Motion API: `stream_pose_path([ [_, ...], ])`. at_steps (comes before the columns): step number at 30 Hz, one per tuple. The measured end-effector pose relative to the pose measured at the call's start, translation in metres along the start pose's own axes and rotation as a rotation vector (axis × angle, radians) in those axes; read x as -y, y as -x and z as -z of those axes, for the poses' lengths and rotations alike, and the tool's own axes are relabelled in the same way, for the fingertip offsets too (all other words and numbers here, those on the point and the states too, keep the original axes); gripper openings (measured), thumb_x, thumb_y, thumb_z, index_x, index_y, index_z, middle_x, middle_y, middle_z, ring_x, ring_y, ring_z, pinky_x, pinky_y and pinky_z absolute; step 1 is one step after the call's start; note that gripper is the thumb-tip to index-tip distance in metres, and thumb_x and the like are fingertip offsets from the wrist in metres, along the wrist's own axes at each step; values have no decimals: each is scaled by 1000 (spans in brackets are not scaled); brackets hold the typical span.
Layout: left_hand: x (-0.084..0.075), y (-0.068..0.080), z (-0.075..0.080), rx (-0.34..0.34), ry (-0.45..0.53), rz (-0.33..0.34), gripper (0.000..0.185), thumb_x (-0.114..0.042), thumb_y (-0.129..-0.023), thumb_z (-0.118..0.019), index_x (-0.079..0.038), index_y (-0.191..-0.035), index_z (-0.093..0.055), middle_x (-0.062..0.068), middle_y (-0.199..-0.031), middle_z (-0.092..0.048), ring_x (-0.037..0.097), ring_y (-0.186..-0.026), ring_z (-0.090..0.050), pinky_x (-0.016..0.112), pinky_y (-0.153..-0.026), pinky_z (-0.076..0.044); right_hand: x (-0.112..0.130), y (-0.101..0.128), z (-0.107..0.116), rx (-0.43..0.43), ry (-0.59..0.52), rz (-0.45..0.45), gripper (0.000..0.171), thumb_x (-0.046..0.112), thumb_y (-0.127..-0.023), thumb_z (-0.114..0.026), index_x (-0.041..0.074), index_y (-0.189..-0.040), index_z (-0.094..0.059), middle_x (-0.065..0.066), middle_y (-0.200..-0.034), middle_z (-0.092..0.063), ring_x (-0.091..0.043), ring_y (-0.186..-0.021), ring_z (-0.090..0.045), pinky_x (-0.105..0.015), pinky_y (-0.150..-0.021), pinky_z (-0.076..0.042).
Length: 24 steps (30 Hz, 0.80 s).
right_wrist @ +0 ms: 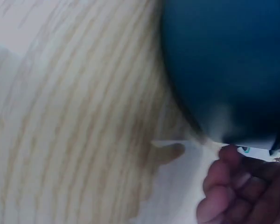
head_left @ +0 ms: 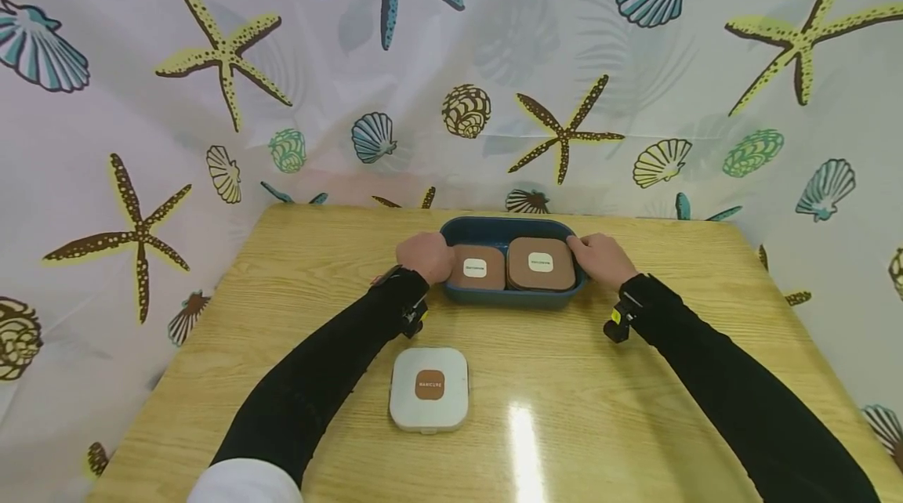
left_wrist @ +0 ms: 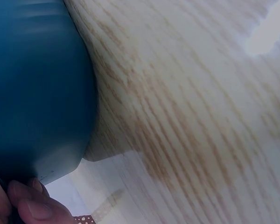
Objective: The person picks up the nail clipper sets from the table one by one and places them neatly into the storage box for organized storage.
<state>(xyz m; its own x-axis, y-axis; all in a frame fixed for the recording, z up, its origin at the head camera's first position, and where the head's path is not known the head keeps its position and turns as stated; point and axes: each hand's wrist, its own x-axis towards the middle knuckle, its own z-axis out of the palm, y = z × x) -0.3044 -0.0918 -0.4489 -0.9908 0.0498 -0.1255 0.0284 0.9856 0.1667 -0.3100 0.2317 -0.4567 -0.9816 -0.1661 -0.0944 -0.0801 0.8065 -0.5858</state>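
Note:
A dark blue oval bin (head_left: pixel 509 298) is held at its two ends near the back of the table. My left hand (head_left: pixel 426 255) grips its left rim, and in the left wrist view the fingers (left_wrist: pixel 39 210) curl under that end. At the opposite end my right hand (head_left: pixel 603 258) pinches the rim, with curled fingers (right_wrist: pixel 219 191) below it in the right wrist view. Two brown square cases lie side by side inside: a left one (head_left: pixel 487 279) and a larger right one (head_left: pixel 560 276), each with a white label. Both thumbs are partly hidden in the wrist views.
A white square case (head_left: pixel 430 414) with a brown "MANICURE" label lies on the wooden table (head_left: pixel 339 440), in front of the bin and beside my left forearm. A hanging cloth (head_left: pixel 423 80) printed with starfish and shells rises behind the table's back edge.

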Motion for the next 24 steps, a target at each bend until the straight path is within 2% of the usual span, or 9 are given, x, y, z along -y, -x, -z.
stream_pose_path([
  [5,-1,0,0,-13,-31,0,50,-37,-108,-44,-18,-63,-54,2,-62,-48,21,-57,-49,37,-51,-28,3,2,4,70,-49,-33,55,41,-107,-33,15,-62,-48,2,-48,-38,-18,-43,-40,-33,-49,-37],
  [10,-2,1,0,-21,-33,1,50,-37,-107,-46,-17,-63,-56,4,-62,-52,22,-57,-54,36,-50,-29,4,3,1,108,-34,-60,57,40,-107,-26,17,-57,-40,1,-48,-37,-18,-42,-38,-33,-49,-36],
  [15,-2,1,-2,-45,-35,-13,49,-39,-107,-46,-17,-65,-58,4,-63,-52,22,-58,-54,37,-51,-30,2,5,-3,83,-9,-40,59,38,-109,-21,17,-57,-39,0,-47,-37,-19,-42,-40,-33,-51,-37],
  [21,2,7,4,-68,-25,-60,50,-39,-107,-43,-18,-62,-49,3,-64,-46,21,-59,-47,38,-54,-27,2,5,-6,48,32,-15,59,36,-109,-19,17,-56,-39,0,-48,-36,-20,-43,-38,-33,-52,-36],
  [24,6,10,7,-78,13,-83,51,-39,-107,-41,-18,-61,-46,2,-63,-44,22,-60,-45,39,-56,-28,4,5,-6,38,63,-4,59,35,-109,-18,17,-57,-40,0,-50,-36,-21,-45,-38,-34,-54,-36],
])
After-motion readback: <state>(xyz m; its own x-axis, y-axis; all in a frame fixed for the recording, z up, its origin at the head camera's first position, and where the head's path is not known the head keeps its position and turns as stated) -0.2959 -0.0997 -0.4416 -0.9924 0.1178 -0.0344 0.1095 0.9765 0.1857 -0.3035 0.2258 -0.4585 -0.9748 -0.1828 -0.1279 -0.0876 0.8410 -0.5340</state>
